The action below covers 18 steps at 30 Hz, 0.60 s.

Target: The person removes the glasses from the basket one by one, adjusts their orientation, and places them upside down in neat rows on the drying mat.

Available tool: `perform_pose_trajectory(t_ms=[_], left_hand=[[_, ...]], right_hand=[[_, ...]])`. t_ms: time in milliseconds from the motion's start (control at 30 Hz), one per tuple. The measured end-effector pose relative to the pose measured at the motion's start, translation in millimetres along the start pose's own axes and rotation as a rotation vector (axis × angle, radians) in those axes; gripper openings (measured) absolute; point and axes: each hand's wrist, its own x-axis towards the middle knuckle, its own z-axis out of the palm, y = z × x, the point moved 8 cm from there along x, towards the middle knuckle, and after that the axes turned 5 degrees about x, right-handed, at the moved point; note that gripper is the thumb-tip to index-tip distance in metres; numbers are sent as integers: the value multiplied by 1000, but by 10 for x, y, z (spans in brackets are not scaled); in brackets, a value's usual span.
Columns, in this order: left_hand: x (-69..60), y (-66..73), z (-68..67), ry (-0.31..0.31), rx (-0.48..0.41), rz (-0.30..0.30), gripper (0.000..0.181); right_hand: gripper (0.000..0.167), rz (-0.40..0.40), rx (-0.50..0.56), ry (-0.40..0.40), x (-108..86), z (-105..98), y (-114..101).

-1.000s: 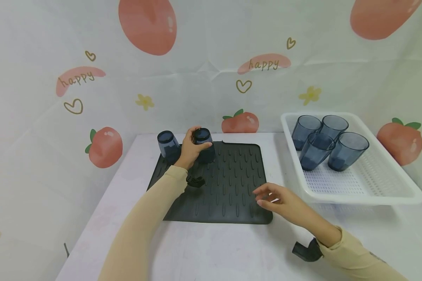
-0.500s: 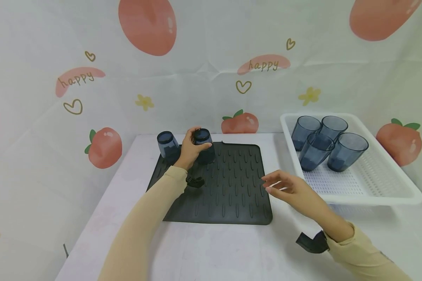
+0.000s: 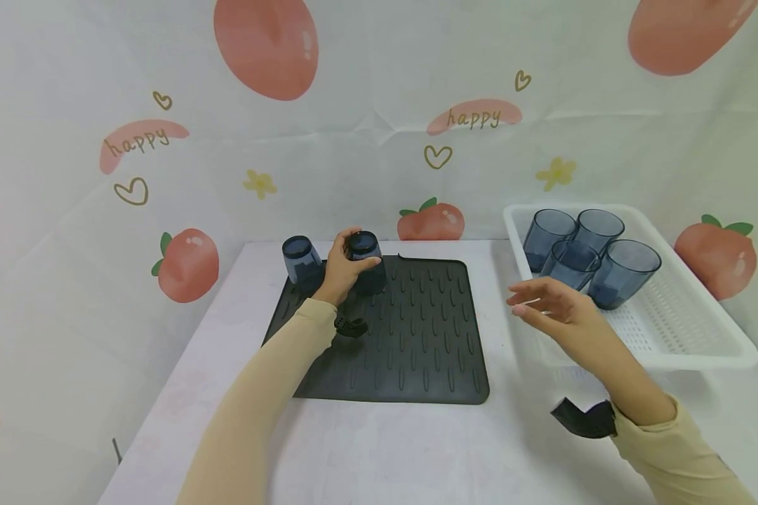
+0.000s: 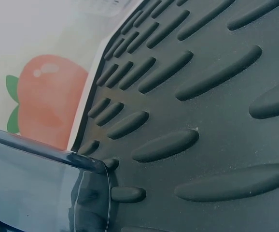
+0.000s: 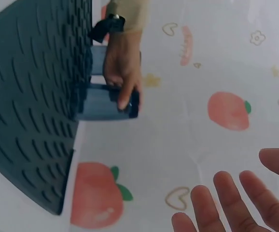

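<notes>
Readable text: the word "happy", twice, in lowercase handwritten-style letters on the backdrop [image 3: 347,172]. First: on a pink band [image 3: 142,140], up and to the left of the mat [image 3: 417,330]. Second: on another pink band [image 3: 474,115], above the mat's far right corner. Right wrist view: band lettering illegible.

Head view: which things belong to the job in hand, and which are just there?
Likely in the job:
left hand, gripping one glass on the mat
second glass, also on the mat
right hand, empty, by the basket
four glasses in the basket

Apparently just there:
printed backdrop
black wrist pieces
thin dark thing, far left, unclear what
</notes>
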Motion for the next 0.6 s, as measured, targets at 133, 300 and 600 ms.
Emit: perform_pose_trajectory(t_ms=[133,300,600], left_hand=[[-1,-6,-2,3,4,-3,71],[2,-7,-6,2,8,-1,72],[3,-22,2,5,3,-14,71]], right_hand=[[28,-12,26,80,15,-210,-19],[29,-48,165,162,41,-454,-10],[31,-102,497,304,49,-815,106]])
